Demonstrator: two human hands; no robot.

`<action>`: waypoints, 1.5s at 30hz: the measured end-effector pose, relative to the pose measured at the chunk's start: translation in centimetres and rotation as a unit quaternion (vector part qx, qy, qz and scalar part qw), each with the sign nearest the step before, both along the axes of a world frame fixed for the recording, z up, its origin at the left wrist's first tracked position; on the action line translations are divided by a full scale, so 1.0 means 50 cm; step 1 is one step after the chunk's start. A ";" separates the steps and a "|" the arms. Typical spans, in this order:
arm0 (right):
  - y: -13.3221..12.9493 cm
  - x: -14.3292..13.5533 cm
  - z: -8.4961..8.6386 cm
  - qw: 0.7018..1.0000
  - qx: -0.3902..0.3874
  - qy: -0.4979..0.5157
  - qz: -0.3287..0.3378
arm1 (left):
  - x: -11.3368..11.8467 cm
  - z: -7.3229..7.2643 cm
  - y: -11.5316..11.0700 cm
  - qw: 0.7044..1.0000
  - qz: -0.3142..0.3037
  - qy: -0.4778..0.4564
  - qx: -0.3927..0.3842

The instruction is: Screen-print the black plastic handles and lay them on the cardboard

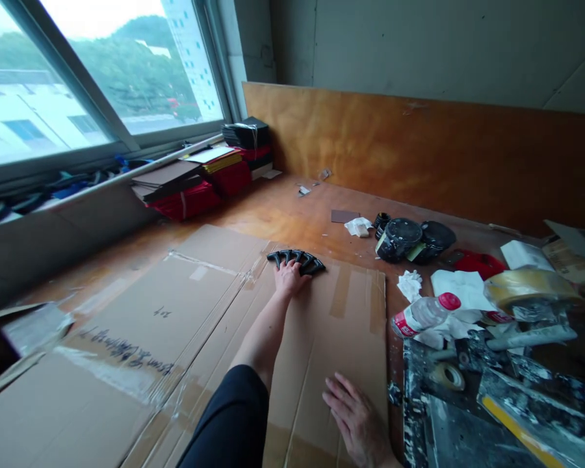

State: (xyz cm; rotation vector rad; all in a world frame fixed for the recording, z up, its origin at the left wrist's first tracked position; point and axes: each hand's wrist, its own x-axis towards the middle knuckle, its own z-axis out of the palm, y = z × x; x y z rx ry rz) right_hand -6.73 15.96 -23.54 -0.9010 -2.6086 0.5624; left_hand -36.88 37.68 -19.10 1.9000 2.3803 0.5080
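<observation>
My left hand [288, 279] reaches far forward over the flattened cardboard [316, 344], its fingers on a black fan-shaped piece with several ribs [312, 263]. That piece lies at the cardboard's far edge, partly covered by the fingers, which grip its near side. Closer to me, at the lower right, my right hand [355, 416] holds nothing. Its fingers are stretched out just above or on the cardboard; I cannot tell which.
At right are black tubs [400, 240], a red-capped bottle [424, 315], tape rolls [531, 286], crumpled tissue [409, 286] and a paint-smeared tray [448, 429]. Stacked red and black sheets [190, 198] lie below the window. A wooden board [419, 149] stands along the back.
</observation>
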 end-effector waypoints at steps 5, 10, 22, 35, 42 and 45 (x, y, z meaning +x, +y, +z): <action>0.000 -0.001 0.003 1.000 0.001 0.000 0.007 | 0.005 -0.024 0.015 0.999 0.022 0.014 0.027; -0.007 -0.009 0.016 0.999 -0.015 0.020 -0.029 | 0.047 -0.059 -0.073 0.996 0.033 0.031 0.072; -0.080 0.028 0.171 0.992 -0.123 0.009 -0.029 | 0.117 -0.103 -0.395 0.996 0.059 -0.017 0.061; -0.267 0.787 0.202 0.913 -0.067 -0.153 -0.371 | 0.291 -0.037 -0.718 0.922 0.288 -0.257 0.017; -0.242 0.857 0.144 0.926 -0.067 -0.198 -0.313 | 0.474 -0.005 -0.807 0.918 0.261 -0.292 0.069; -0.242 0.849 0.156 0.943 -0.050 -0.145 -0.295 | 0.505 0.014 -0.828 0.914 0.248 -0.304 0.104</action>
